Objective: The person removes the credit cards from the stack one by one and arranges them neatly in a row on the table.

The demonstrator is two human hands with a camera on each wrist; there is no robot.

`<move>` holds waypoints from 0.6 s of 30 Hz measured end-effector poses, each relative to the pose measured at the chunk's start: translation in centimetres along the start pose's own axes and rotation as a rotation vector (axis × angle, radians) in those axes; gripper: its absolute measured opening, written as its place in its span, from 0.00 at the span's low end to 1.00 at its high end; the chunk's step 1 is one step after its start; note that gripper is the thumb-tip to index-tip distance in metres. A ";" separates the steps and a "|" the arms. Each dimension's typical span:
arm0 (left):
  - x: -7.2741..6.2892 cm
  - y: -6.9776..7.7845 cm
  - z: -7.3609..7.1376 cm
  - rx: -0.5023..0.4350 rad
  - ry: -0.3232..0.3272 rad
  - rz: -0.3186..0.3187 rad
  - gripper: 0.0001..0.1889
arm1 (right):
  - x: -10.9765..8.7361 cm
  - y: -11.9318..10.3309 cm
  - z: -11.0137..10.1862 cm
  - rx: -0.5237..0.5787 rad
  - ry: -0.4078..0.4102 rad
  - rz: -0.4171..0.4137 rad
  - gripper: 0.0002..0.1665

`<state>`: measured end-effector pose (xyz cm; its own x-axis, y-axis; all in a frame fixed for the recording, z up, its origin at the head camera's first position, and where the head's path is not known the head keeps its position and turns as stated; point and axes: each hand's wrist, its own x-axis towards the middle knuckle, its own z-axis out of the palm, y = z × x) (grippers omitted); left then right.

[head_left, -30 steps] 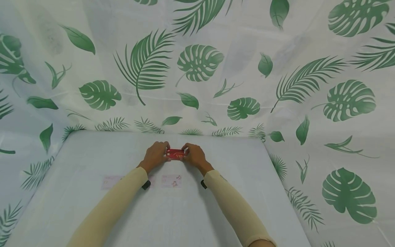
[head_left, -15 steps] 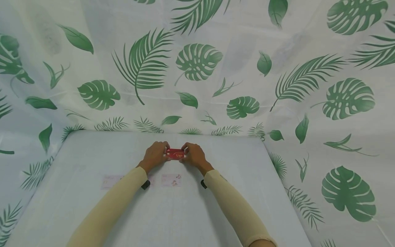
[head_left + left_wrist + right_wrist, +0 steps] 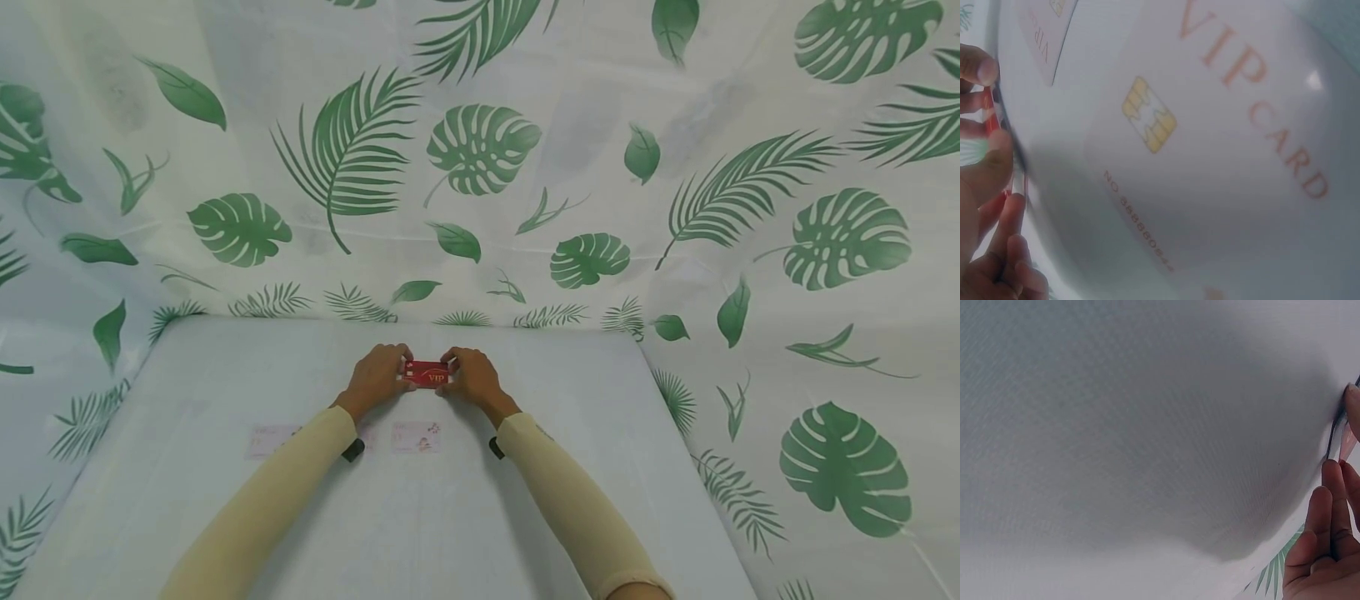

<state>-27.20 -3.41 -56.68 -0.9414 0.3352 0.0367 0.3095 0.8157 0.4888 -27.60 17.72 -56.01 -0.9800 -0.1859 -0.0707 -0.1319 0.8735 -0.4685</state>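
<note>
A small red card lettered VIP (image 3: 426,375) is pinched by its two short ends, near the far side of the white table (image 3: 585,467). My left hand (image 3: 377,379) grips the left end between thumb and fingers; my right hand (image 3: 476,379) does the same at the right end. From the left wrist the red card (image 3: 990,115) shows nearly edge-on. Pale pink cards lie nearer me: one (image 3: 417,437) in the middle, another (image 3: 268,442) partly under the left sleeve's outline. A VIP card (image 3: 1222,125) with a gold chip fills much of the left wrist view.
Leaf-printed white sheeting (image 3: 487,275) rises behind the table and at both sides. Beige sleeves (image 3: 262,508) cover the forearms. A dark wrist device (image 3: 354,450) sits under the left cuff, a similar one (image 3: 497,448) at the right.
Both hands keep the red card in almost the same place. The whole head view has shifted very slightly; nothing has been let go or taken up.
</note>
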 end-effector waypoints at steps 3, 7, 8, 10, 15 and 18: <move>0.0 0.0 0.1 -0.005 0.000 -0.008 0.28 | -0.1 0.0 0.0 0.010 -0.002 0.010 0.32; -0.1 0.1 0.1 -0.014 -0.007 -0.010 0.30 | -0.2 0.1 -0.1 0.011 0.000 0.008 0.32; -0.1 0.2 0.0 -0.015 -0.009 -0.010 0.31 | -0.2 0.2 -0.1 0.012 0.000 0.006 0.32; -0.2 0.3 0.0 -0.010 -0.015 -0.009 0.31 | -0.3 0.3 0.0 0.015 0.001 0.002 0.32; -0.1 0.3 0.0 0.019 -0.025 -0.010 0.32 | -0.3 0.6 0.1 0.007 0.014 -0.011 0.32; 0.0 0.5 0.0 0.028 -0.029 -0.019 0.32 | -0.3 0.9 0.2 0.001 0.027 -0.018 0.32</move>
<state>-27.03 -3.00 -56.45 -0.9431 0.3325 0.0017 0.2952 0.8349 0.4646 -27.37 18.46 -56.53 -0.9811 -0.1895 -0.0381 -0.1497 0.8695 -0.4707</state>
